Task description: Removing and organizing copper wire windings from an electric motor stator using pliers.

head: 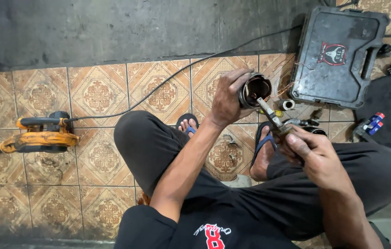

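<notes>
Person seated low over a patterned tile floor point(99, 92), knees spread, sandalled feet forward. Left hand point(227, 99) wraps closed around a cylindrical motor stator point(254, 90) — open end turned toward the camera, copper windings visible inside, loose copper wire strands trailing off to the right. The stator is held up in the air above the feet, clear of the floor. Right hand point(313, 154) has its fingers clenched on the handles of a pair of pliers point(271, 115), whose nose reaches into the stator's mouth; whether the tip actually bites a wire I cannot tell. Risks, as I judge them: a hard tug could slip the nose off and jab the left thumb, or nick winding insulation; the one-handed hold could let the stator twist and drop onto the toes below. Nearby: an orange power tool point(39, 136) with its cord running across the tiles, a closed black tool case point(338, 53), small sockets beside it.
</notes>
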